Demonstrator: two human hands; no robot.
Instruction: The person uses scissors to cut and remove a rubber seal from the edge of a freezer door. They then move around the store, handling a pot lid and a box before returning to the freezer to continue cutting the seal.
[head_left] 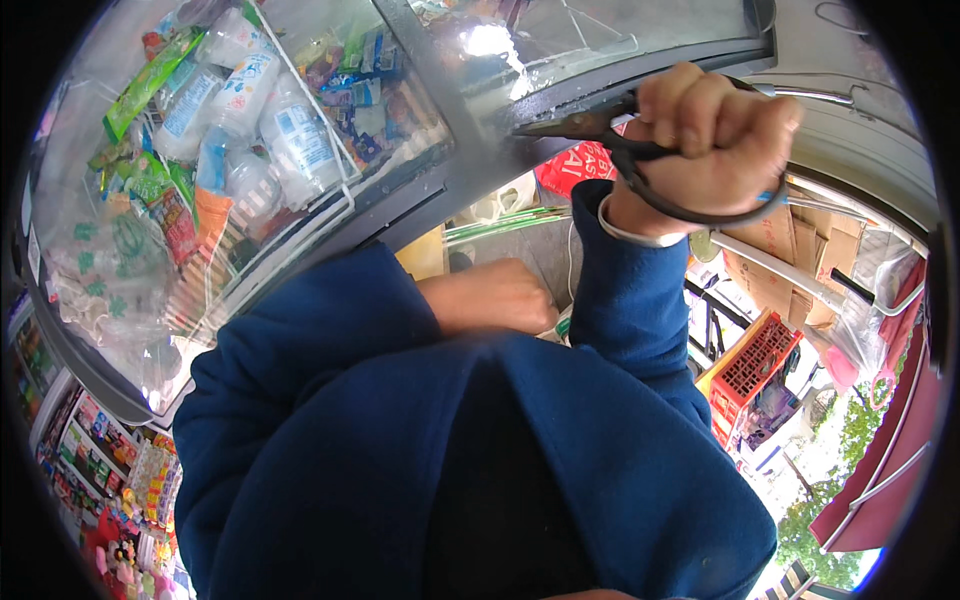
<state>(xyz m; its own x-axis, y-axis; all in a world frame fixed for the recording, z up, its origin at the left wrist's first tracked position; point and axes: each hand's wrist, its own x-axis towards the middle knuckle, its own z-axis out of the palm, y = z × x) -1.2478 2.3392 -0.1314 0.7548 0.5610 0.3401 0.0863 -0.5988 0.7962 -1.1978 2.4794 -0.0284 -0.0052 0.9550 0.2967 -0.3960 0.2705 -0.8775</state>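
My right hand (710,140) grips black scissors (650,175) at the upper right, their blades pointing left along the dark frame of a glass-topped chest (455,120). My left hand (500,298) is low in front of my body, fingers curled; whatever it may hold is hidden. Under the chest's glass on the left lie several plastic bottles (295,140), colourful wrappers (355,80) and a clear bag (110,270). A red bag (560,165) shows behind the scissors, and thin green sticks (490,225) lie below it.
To the right stand folded cardboard (770,260), a red crate (760,360), metal poles and hanging plastic. Shelves of small packaged goods (85,450) fill the lower left. A maroon awning (880,450) and foliage (830,500) are at the lower right.
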